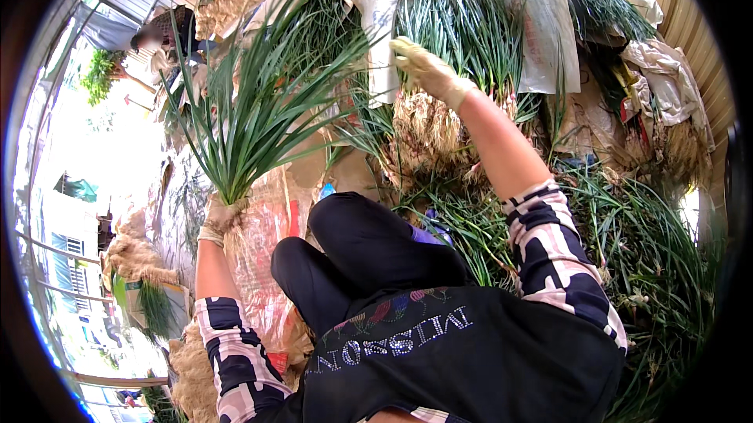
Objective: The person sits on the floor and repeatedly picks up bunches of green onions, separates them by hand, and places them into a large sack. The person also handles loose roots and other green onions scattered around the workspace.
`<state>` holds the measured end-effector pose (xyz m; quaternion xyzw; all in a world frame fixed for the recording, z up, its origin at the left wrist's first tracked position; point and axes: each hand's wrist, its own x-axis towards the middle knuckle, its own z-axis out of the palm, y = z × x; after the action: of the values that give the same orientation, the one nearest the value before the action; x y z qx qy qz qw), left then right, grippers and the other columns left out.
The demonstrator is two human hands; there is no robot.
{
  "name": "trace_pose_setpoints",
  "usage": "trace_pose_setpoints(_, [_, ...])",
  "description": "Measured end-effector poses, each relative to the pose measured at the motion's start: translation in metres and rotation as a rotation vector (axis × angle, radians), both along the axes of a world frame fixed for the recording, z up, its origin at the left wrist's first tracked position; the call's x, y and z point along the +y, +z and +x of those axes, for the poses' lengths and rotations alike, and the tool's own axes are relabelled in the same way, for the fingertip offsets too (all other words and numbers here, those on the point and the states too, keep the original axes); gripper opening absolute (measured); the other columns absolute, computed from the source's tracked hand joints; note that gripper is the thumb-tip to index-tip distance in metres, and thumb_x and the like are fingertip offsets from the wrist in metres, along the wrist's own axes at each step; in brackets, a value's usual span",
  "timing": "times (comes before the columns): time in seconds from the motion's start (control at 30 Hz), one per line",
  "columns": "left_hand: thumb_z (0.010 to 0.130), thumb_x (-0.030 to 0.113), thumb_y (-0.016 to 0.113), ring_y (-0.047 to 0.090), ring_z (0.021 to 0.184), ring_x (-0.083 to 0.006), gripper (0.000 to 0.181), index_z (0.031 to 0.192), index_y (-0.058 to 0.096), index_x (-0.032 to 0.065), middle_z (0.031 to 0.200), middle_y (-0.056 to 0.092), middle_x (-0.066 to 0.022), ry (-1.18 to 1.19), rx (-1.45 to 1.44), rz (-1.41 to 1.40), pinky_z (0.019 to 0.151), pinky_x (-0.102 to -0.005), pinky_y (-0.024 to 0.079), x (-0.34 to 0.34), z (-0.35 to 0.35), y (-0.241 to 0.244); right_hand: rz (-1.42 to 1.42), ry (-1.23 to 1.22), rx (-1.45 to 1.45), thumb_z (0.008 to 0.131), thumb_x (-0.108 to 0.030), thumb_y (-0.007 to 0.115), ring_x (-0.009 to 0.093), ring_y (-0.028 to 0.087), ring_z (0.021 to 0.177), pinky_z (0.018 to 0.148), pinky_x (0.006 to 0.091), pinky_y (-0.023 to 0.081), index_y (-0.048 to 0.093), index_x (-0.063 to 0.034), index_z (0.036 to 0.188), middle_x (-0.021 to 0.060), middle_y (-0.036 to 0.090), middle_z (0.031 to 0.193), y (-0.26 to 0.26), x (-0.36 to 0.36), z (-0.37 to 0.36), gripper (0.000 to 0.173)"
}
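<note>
My left hand (220, 217), in a pale work glove, grips a bunch of long-leaved green plants (235, 146) by the base. The leaves fan upward and outward, and pale roots hang below the fist. My right hand (426, 70), also gloved, is stretched out with nothing visible in it. It is over the left side of a stacked pile of similar plants (465, 28), whose tan fibrous roots (426, 123) face me. Whether the right hand touches the pile I cannot tell. A white woven sack (550, 23) bearing print lies around the pile.
Loose green plants (635, 234) cover the ground on my right. A clear and red plastic sheet (265, 270) lies by my left arm. A blue bottle cap (327, 190) shows near my knees. Another person (170, 28) is at the upper left. A corrugated wall (694, 58) bounds the right.
</note>
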<state>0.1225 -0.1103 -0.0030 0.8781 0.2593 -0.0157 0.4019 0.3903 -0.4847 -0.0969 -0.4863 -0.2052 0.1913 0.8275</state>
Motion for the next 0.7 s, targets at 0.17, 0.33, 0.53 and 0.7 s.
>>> trace_pose_setpoints(0.17, [0.074,0.002,0.063,0.046,0.039,-0.0075,0.020,0.093,0.059,0.0043,0.065,0.058,-0.0018,0.010,0.046,0.060,0.032,-0.0214,0.036,-0.028,0.004,0.017,-1.446,-0.082,-1.898,0.086,-0.026,0.043,0.010,0.035,0.119,0.094,0.0255,0.031,0.049,-0.0159,0.116,0.0010,0.038,0.131,0.015,0.026,0.022,0.032])
trace_pose_setpoints(0.33, [0.073,0.004,0.064,0.046,0.038,-0.0072,0.020,0.092,0.059,0.0069,0.065,0.059,-0.0018,-0.009,0.065,0.097,0.031,-0.0205,0.034,-0.031,0.012,0.023,-1.654,-0.818,-2.782,0.082,-0.023,0.042,0.015,0.025,0.126,0.104,0.0284,0.021,0.029,-0.0164,0.132,-0.0022,0.031,0.134,-0.046,0.027,0.074,0.051])
trace_pose_setpoints(0.53, [0.072,0.007,0.066,0.045,0.039,-0.0080,0.024,0.095,0.057,0.0075,0.060,0.056,-0.0017,0.056,0.076,0.010,0.032,-0.0213,0.033,0.001,0.001,0.001,-0.613,0.171,-0.931,0.079,-0.009,0.051,0.017,0.051,0.076,0.073,0.0286,0.041,0.059,-0.0078,0.088,0.0048,0.057,0.080,-0.023,0.040,0.034,0.012])
trace_pose_setpoints(0.7, [0.072,0.004,0.062,0.040,0.036,-0.0065,0.020,0.091,0.056,0.0053,0.064,0.055,-0.0012,-0.038,0.002,-0.139,0.032,-0.0208,0.032,0.012,0.024,-0.030,0.258,-0.199,0.284,0.076,-0.004,0.052,0.005,0.042,0.046,0.041,0.0199,0.039,0.059,-0.0030,0.083,-0.0022,0.050,0.060,-0.024,0.037,0.032,0.010])
